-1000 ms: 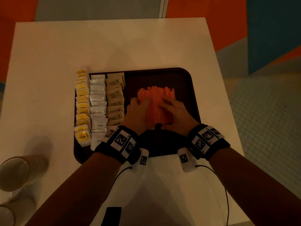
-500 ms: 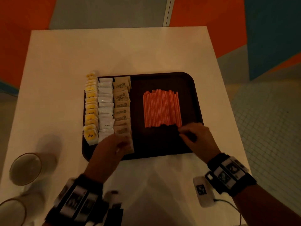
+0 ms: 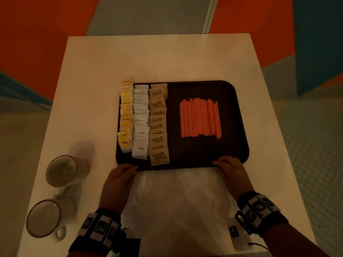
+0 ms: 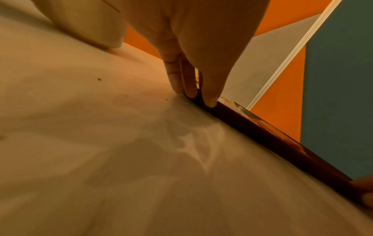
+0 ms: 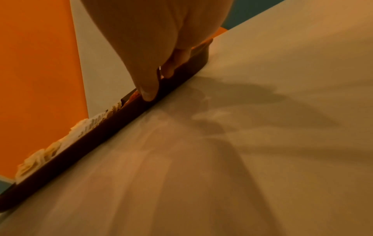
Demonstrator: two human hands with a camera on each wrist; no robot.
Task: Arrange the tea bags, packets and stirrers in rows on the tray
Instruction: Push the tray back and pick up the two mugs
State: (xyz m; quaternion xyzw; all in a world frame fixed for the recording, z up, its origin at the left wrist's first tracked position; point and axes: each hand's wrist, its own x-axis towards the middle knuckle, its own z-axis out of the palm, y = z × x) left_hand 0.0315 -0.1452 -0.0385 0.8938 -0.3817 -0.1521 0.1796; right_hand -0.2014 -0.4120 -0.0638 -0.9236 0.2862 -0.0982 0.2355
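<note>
A dark brown tray (image 3: 232, 112) lies on the white table. Along its left side run three rows: yellow tea bags (image 3: 126, 115), white coffee packets (image 3: 141, 119) and brown packets (image 3: 157, 123). To the right lies a flat band of orange stirrers (image 3: 200, 117), side by side. My left hand (image 3: 128, 168) touches the tray's near rim at its left end, fingers straight, as the left wrist view shows with the fingertips (image 4: 189, 93) on the rim (image 4: 262, 135). My right hand (image 3: 224, 163) touches the same rim further right, its thumb (image 5: 148, 92) on the rim (image 5: 101, 132). Neither hand holds anything.
Two cups stand at the table's near left, one (image 3: 61, 170) behind the other (image 3: 43, 217). The white table (image 3: 167, 58) reaches well beyond the tray. Its right edge drops to a tiled floor (image 3: 315, 145).
Both hands have left the stirrers and drawn back to the tray's near rim. The stirrers now lie uncovered in an even band.
</note>
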